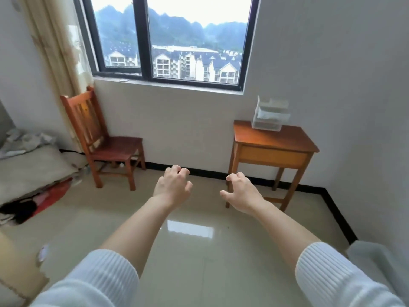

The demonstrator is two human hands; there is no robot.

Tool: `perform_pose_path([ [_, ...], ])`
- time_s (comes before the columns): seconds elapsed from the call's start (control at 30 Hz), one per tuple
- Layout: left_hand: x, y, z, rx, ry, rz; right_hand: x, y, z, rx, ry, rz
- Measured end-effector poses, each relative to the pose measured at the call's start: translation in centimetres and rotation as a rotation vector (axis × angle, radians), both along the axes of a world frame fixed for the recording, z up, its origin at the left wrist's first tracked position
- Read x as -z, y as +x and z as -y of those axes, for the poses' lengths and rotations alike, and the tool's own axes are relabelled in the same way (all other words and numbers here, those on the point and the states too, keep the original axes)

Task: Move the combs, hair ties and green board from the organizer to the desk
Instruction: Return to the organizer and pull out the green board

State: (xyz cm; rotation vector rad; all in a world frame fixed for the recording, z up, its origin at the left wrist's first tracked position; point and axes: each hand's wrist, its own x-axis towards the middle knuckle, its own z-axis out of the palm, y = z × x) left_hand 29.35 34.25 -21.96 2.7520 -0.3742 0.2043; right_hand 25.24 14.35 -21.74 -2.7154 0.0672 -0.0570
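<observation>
A clear tiered plastic organizer [269,115] stands at the back of a small wooden desk [274,141] against the far wall. Its contents are too small and blurred to make out; no combs, hair ties or green board can be told apart. My left hand [173,185] and my right hand [242,191] are stretched out in front of me over the floor, well short of the desk. Both have curled, spread fingers and hold nothing.
A wooden chair [104,138] stands left of the desk under the window [172,38]. Bedding and a red item [52,194] lie at the left. A pale object [374,262] sits at the right edge. Glossy tiled floor [199,251] lies between me and the desk.
</observation>
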Motion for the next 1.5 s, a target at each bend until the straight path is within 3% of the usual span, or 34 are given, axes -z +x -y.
perform_pose_path([
  [0.27,0.7,18.0,13.6,0.182,0.008,0.038,0.3,15.1,12.8,0.103,-0.080,0.044],
  [0.57,2.4,36.1,33.0,0.268,-0.098,-0.049,0.9,33.0,31.1,0.219,-0.139,0.029],
  [0.9,3.0,57.9,48.1,0.345,-0.077,0.123,2.1,53.5,45.5,0.296,-0.213,0.092],
  [1.17,5.2,73.4,58.4,0.434,-0.007,0.103,4.0,68.8,55.3,0.400,-0.110,-0.002],
  [1.3,5.6,77.0,63.4,0.487,-0.079,-0.014,4.6,73.1,59.1,0.414,-0.023,-0.011],
  [1.4,5.7,78.5,66.5,0.432,-0.175,-0.284,4.9,75.9,61.4,0.397,0.003,-0.036],
  [1.5,5.1,80.1,68.5,0.266,-0.133,-0.503,4.9,78.1,62.9,0.370,0.046,-0.144],
])
